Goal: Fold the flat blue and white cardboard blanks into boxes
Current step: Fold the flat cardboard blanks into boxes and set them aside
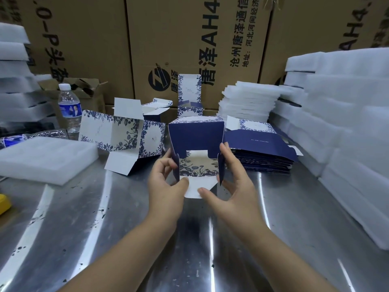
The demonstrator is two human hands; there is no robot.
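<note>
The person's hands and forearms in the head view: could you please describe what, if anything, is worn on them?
Nothing is worn. The left hand and right hand are bare, without gloves, rings, or a watch, and both forearms are uncovered with no sleeves in view.

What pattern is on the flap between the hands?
Dark blue flowers on white, on the flap of the box; head view shows it best.

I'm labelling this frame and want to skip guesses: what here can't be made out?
Head view, the only one:
- Far end of the held box: hidden behind its own navy panel.
- Count of the flat blanks: edges too thin.
- Small print on the upright box: too small.
- Yellow object: cut off by the left edge.
</note>
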